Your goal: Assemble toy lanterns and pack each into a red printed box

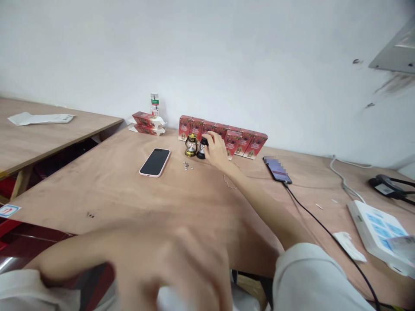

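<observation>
With its fingers round one side, my right hand [216, 151] is closed on a small black lantern [201, 149] that stands on the wooden table [129, 203]. Just left of it is a matching gold lantern [191, 147]. A few tiny silvery pieces [186, 165] lie in front of the lanterns, too small to name. Behind my hand stands a row of red printed boxes [185, 125], partly hidden by it. Close to the camera, over the table's front edge, my left hand [171, 263] is smeared by motion, so its fingers cannot be read.
A phone [154, 162] lies left of the lanterns. Two red boxes [147, 123] lie flat near the wall by a small upright container [154, 103]. On the right are a second phone [277, 169] on a black cable [324, 224] and a white power strip [376, 229].
</observation>
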Motion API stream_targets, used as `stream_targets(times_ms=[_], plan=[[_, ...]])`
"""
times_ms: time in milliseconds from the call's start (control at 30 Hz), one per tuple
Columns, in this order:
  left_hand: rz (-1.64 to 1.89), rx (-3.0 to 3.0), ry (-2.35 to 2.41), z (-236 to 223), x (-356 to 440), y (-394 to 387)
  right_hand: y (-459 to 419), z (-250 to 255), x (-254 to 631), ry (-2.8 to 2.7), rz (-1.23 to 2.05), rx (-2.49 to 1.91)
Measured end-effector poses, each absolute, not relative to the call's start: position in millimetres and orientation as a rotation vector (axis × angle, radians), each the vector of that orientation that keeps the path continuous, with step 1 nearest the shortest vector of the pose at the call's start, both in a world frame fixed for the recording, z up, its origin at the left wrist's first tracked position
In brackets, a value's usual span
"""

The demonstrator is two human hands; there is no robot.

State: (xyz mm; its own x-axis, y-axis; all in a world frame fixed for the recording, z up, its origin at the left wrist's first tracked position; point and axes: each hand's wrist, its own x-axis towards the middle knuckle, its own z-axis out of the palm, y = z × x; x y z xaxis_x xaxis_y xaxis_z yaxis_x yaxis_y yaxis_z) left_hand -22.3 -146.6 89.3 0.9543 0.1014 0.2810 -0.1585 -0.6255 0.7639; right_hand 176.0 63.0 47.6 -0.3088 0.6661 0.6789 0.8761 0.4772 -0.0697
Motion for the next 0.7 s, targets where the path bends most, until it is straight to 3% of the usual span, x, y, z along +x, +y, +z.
stream_targets(times_ms=[100, 333, 467, 700], plan=[[0.443, 2.2, 0.236, 91, -13, -99, 75, 44, 177, -2.053, -0.33, -1.392], [0.589, 2.567, 1.043, 7, -4, -10, 69, 49, 173, -2.094, -0.217, -1.598], [0.591, 2.697, 1.511, 4, -10, 10, 25, 39, 177, -2.037, -0.167, -1.725], [0.496, 2.783, 1.592, 3, -7, 29, -21, 22, 189, -1.906, 0.058, -1.9]])
